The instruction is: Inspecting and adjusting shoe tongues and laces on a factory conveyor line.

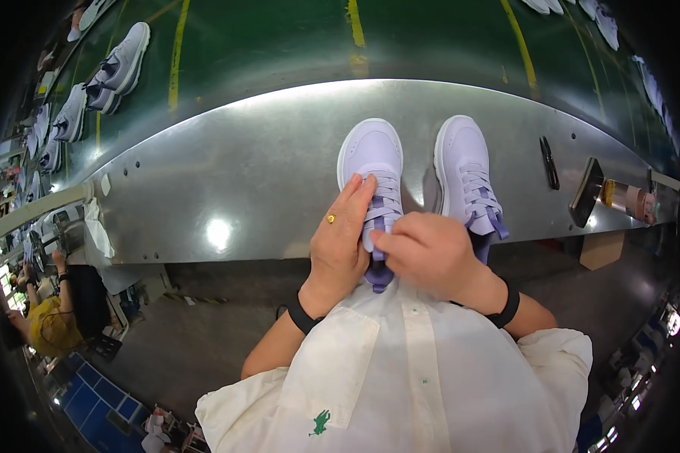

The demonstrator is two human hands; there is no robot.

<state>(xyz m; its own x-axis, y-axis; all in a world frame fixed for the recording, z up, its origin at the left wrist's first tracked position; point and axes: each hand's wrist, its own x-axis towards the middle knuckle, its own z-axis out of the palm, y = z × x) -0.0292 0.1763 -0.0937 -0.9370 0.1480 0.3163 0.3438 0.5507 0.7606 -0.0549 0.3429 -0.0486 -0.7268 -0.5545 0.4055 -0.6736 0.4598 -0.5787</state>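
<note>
While both our hands, left hand [342,240] and right hand [426,253], pinch the left shoe's [373,177] soft purple laces [383,202], its light upper should yield; we'd grip the tongue.

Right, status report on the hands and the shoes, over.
Left hand and right hand both on the left lilac shoe, pinching its laces. Second lilac shoe beside it, untouched. Steel bench around them unobstructed.
</note>
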